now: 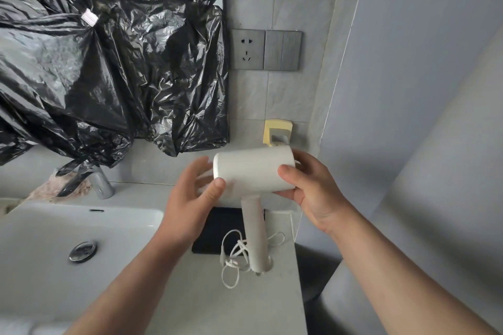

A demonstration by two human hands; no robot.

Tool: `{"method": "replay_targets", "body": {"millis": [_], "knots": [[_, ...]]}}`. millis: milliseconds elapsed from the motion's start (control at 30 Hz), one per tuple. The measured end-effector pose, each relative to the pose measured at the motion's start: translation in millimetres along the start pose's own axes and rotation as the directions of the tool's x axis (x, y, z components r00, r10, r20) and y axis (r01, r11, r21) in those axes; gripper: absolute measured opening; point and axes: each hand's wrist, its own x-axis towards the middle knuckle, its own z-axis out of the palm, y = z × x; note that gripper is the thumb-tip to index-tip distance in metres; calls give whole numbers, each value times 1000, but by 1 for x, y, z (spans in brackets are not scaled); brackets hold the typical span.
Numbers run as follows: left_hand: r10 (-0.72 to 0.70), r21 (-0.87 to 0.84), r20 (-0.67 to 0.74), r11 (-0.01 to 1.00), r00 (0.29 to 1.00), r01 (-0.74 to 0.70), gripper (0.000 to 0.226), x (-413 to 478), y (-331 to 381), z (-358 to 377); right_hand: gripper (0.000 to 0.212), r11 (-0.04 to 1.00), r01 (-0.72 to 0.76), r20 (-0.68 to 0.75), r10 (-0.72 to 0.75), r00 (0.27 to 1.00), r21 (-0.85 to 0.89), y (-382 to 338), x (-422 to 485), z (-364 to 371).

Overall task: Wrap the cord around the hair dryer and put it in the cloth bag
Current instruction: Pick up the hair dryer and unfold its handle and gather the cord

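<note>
White dryer [253, 171] + cord [234, 255]; black bag [215, 228]; yellow holder [277, 130].

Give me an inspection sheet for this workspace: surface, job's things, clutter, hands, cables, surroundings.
Surface: pale counter with sink, faucet behind it.
Job's things: white dryer held above the counter, handle down; black bag, likely the task's, flat beneath it.
Clutter: pinkish cloth behind the faucet.
Hands: right hand grips the barrel's right end; left hand open at the left end, thumb touching.
Cables: cord unwrapped, loose loops on the counter by the handle's end.
Surroundings: tiled wall with empty socket, switch, yellow holder; black plastic sheet at left.
</note>
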Motion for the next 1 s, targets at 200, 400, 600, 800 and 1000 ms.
{"method": "replay_targets", "body": {"millis": [200, 400, 600, 800, 1000], "knots": [[-63, 132, 108, 990, 992, 48, 85, 11, 35, -12, 56, 998, 27, 99, -21, 995, -55, -12, -3, 18], [-73, -133, -82, 989, 994, 62, 49, -7, 42, -15, 75, 999, -42, 78, 39, 996, 29, -7, -17, 20], [-224, -384, -317, 919, 922, 91, 27, -15, 55, -32, 39, 954, -107, 121, 146, 982, -281, 14, -52, 2], [-322, -505, -412, 859, 852, 81, 14, -29, 66, -44, 20, 917, 63, 187, 13, 982, -395, -5, -52, 19], [-351, -564, -460, 825, 816, 37, 14, -37, 79, -73, 12, 852, 179, 209, -84, 974, -492, -18, -44, 39]]}}
